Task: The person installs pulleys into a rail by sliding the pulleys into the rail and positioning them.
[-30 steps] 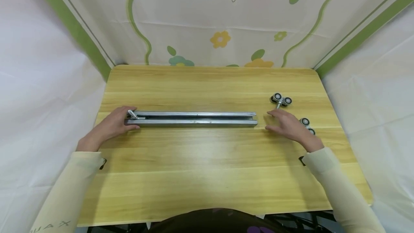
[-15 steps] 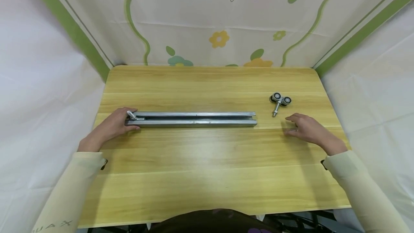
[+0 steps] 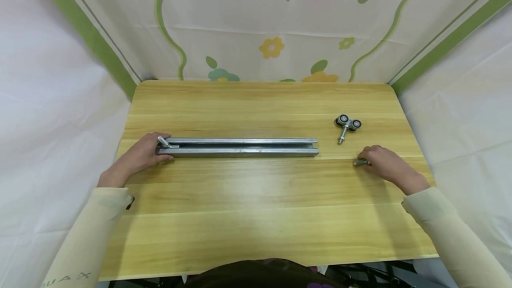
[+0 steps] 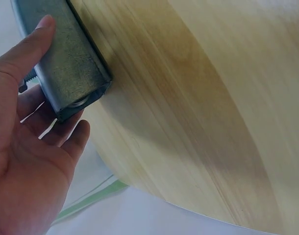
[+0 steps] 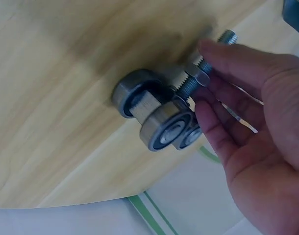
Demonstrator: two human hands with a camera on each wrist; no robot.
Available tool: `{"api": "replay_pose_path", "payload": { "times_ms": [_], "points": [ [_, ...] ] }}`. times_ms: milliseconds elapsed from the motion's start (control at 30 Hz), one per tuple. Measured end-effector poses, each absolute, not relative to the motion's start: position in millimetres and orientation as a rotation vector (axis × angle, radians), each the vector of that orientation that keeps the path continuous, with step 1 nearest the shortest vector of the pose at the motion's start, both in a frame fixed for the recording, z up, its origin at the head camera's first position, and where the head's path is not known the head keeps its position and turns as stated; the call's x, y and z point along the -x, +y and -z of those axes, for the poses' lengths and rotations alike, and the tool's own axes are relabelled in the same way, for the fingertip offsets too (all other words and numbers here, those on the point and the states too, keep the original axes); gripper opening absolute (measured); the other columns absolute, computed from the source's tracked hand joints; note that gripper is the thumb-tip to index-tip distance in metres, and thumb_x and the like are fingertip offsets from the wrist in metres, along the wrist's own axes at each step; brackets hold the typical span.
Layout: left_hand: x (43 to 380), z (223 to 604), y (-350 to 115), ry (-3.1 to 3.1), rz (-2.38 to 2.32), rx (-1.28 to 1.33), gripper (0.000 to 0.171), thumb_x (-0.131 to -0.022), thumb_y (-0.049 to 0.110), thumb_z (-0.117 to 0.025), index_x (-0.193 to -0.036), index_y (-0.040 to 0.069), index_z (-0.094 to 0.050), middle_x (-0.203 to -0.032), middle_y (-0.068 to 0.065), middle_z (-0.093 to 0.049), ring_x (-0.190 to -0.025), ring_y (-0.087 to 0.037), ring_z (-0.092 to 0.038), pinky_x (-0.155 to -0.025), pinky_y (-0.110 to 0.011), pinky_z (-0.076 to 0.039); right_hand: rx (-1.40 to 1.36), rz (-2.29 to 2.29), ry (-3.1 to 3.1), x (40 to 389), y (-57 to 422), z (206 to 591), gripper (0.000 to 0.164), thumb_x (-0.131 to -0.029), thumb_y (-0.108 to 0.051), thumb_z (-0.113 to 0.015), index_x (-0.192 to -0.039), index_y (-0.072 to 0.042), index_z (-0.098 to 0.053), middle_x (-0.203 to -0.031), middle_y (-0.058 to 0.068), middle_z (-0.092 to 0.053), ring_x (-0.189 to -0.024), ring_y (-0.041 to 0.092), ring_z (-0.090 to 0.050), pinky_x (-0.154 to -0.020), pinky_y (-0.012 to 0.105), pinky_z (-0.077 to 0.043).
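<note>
A long steel C-channel rail (image 3: 240, 151) lies on the table with its slot upward. Around its left end my left hand (image 3: 138, 158) grips, thumb on the near side and fingers on the far side. A threaded bolt (image 3: 162, 142) sticks up from the slot there; the left wrist view shows part of a wheel (image 4: 81, 102) inside the rail's end. My right hand (image 3: 382, 163) pinches the bolt of a roller trolley (image 5: 164, 128), whose wheels show in the right wrist view. A second roller trolley (image 3: 347, 123) lies farther back, its bolt pointing toward me.
The wooden table (image 3: 256, 226) spans the width between white cloth sides. A printed cloth (image 3: 240, 17) hangs behind its back edge.
My right hand has moved right from near the rail's right end and now pinches the front trolley's bolt. My left hand has stayed on the rail.
</note>
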State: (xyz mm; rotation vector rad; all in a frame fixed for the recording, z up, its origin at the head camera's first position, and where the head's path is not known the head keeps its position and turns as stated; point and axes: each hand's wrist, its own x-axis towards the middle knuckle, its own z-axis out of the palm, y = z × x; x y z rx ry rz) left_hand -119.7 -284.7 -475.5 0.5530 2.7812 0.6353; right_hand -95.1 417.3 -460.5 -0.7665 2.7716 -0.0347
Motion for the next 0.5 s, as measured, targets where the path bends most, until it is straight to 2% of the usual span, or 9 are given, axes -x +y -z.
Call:
{"api": "replay_pose_path", "payload": {
  "times_ms": [233,333,500],
  "points": [
    [120.0,477.1,-284.3,2.794,-0.638,-0.563,0.073,-0.077,0.023,-0.08,-0.133,-0.014,-0.051,-0.127,-0.035,-0.056,-0.119,-0.051,-0.047,-0.103,-0.061,-0.036,0.833,-0.153,2.834,94.7,415.0,467.4,0.009,-0.082,0.0,-0.071,-0.087,-0.006,-0.073,-0.078,0.005,-0.065,-0.074,0.028,-0.063,-0.063,0.047,-0.055],
    [119.8,477.9,-284.6,2.797,-0.637,-0.564,0.072,-0.077,0.023,-0.08,-0.132,-0.014,-0.051,-0.127,-0.035,-0.056,-0.119,-0.05,-0.048,-0.103,-0.061,-0.036,0.871,-0.218,2.849,95.2,414.8,470.4,0.009,-0.083,0.001,-0.069,-0.081,-0.008,-0.071,-0.071,0.003,-0.06,-0.067,0.025,-0.06,-0.059,0.046,-0.055],
    [118.7,477.2,-284.3,2.792,-0.642,-0.552,0.072,-0.077,0.023,-0.08,-0.132,-0.014,-0.052,-0.127,-0.034,-0.057,-0.119,-0.049,-0.048,-0.103,-0.06,-0.036,0.914,-0.267,2.861,95.4,415.6,473.8,0.011,-0.085,0.002,-0.067,-0.079,-0.008,-0.07,-0.07,0.004,-0.059,-0.065,0.023,-0.059,-0.058,0.045,-0.055]
  ]
}}
